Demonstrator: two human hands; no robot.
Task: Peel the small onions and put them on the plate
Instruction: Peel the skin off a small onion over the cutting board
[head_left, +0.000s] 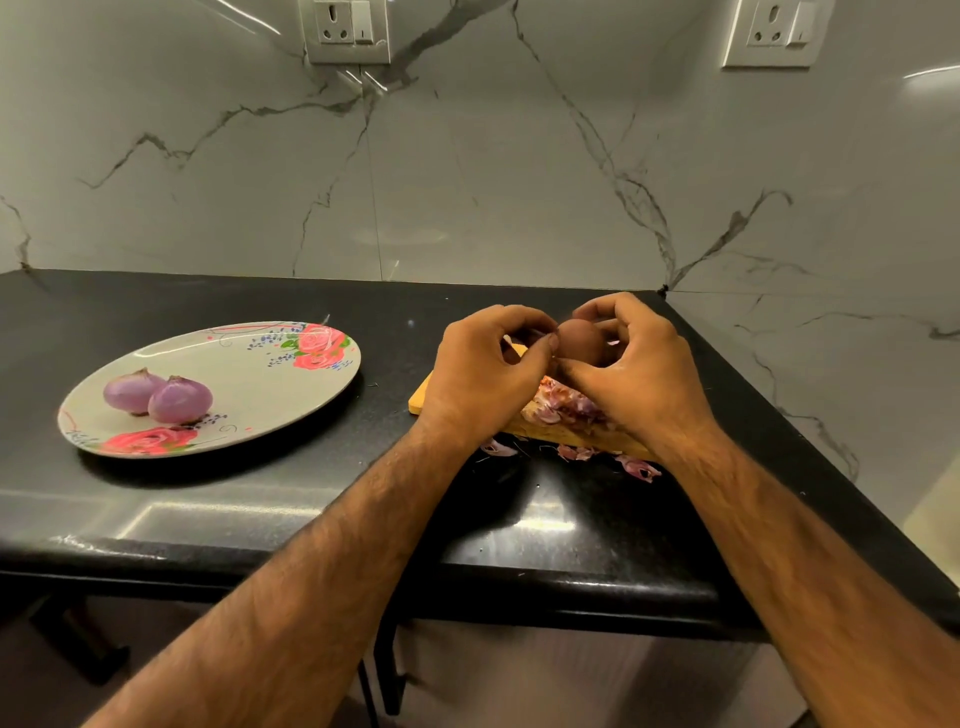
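Status: two peeled onions (158, 397) lie touching each other on the plate (249, 358), well left of the cutting board (422, 399). A third onion (581, 336), its brown skin apparently still on, is held above the board's far end. The right hand (641, 374) grips it with curled fingers. The left hand (485, 376) pinches its side, probably at the skin edge; contact is partly hidden. Loose peels (566, 405) cover the board and spill onto the table (260, 499) just in front. Remaining: strip this onion and transfer it to the plate.

Glossy black stone counter (208, 509), veined marble wall (467, 171), wooden board (423, 397).
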